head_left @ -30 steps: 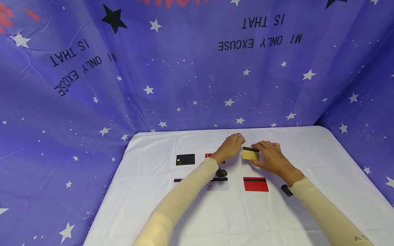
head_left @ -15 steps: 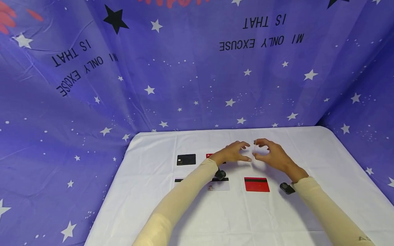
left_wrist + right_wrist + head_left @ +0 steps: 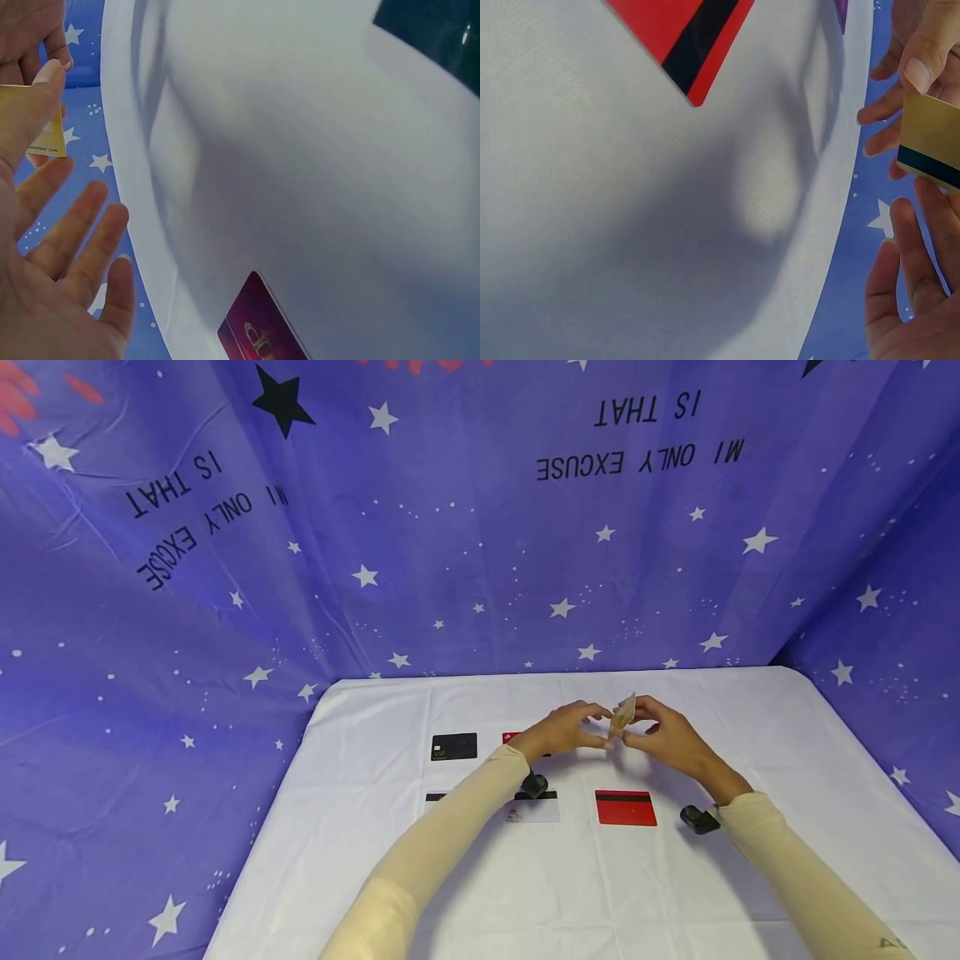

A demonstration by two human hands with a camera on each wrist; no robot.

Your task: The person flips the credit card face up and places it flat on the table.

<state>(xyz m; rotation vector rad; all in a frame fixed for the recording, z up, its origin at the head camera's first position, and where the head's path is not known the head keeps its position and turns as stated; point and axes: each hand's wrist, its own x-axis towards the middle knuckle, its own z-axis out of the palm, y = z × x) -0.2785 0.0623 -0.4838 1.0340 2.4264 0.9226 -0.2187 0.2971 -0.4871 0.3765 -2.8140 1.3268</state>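
Note:
A gold bank card [image 3: 622, 717] with a dark stripe is held up over the far part of the table, tilted, between both hands. My right hand [image 3: 670, 742] grips it by its edges with thumb and forefinger. From the other side, my left hand [image 3: 567, 729] pinches it; in the left wrist view its thumb lies across the card [image 3: 49, 141] and the forefinger is at its lower edge. The other left fingers are spread. In the right wrist view the card's striped face [image 3: 934, 142] shows, and the right thumb is out of sight.
On the white tablecloth [image 3: 675, 893] lie a black VIP card [image 3: 454, 747], a partly covered red card [image 3: 511, 737], a red striped card [image 3: 626, 809] and pale striped cards [image 3: 538, 810] partly under the left sleeve. A purple starry curtain [image 3: 480, 568] hangs behind.
The gold card has turned from facing the camera, through edge-on, to a slanted position. The left hand's fingers have opened and come rightward onto it. The cards on the table stay put.

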